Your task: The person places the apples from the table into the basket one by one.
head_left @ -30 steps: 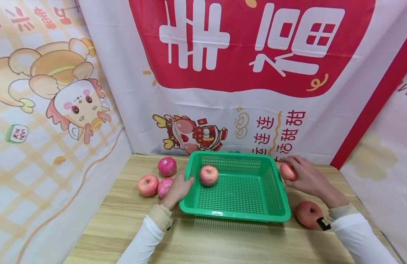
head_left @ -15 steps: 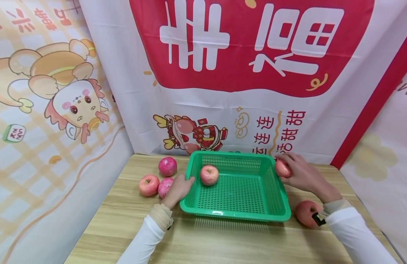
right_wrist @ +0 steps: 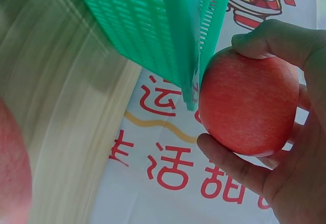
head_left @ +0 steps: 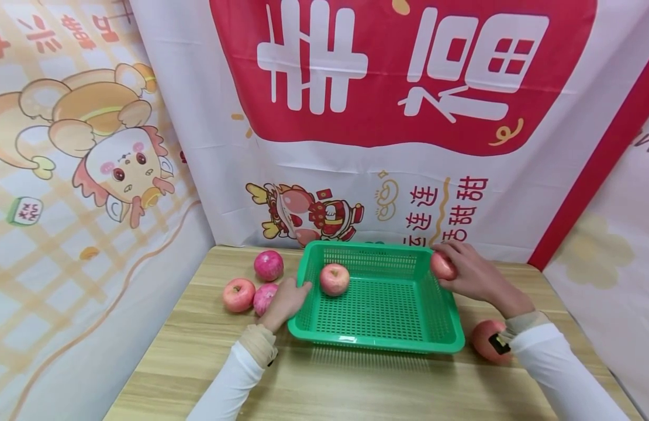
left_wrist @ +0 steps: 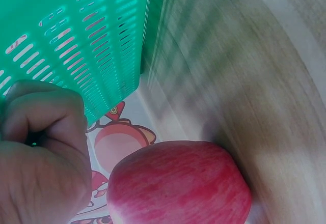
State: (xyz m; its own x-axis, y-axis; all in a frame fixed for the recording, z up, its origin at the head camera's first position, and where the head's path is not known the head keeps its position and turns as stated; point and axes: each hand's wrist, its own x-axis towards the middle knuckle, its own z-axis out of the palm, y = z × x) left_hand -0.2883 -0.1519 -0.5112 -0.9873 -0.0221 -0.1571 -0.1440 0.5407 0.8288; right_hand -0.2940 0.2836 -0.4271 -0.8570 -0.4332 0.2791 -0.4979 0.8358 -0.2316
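Observation:
A green plastic basket (head_left: 377,345) with slotted walls stands on the table, one apple (head_left: 334,279) lying in its left part. My left hand (head_left: 286,303) grips the basket's left rim, thumb over the edge and fingers curled, as the left wrist view also shows. Beside that hand sits a pinkish-red apple (left_wrist: 181,186). My right hand (head_left: 472,276) holds a red apple (right_wrist: 249,102) between thumb and fingers. In the head view this apple overlaps the basket's right rim near the back corner; the right wrist view shows it right at the rim's edge.
Left of the basket, a darker pink apple (head_left: 269,265) and a lighter apple (head_left: 238,294) sit on the wooden table (head_left: 198,362). Another apple (head_left: 487,339) lies at the right, partly behind my right wrist. A printed cloth (head_left: 387,158) hangs behind the table.
My right hand has moved left with its apple, from outside the basket to over its right rim. My left hand has kept its grip on the left rim.

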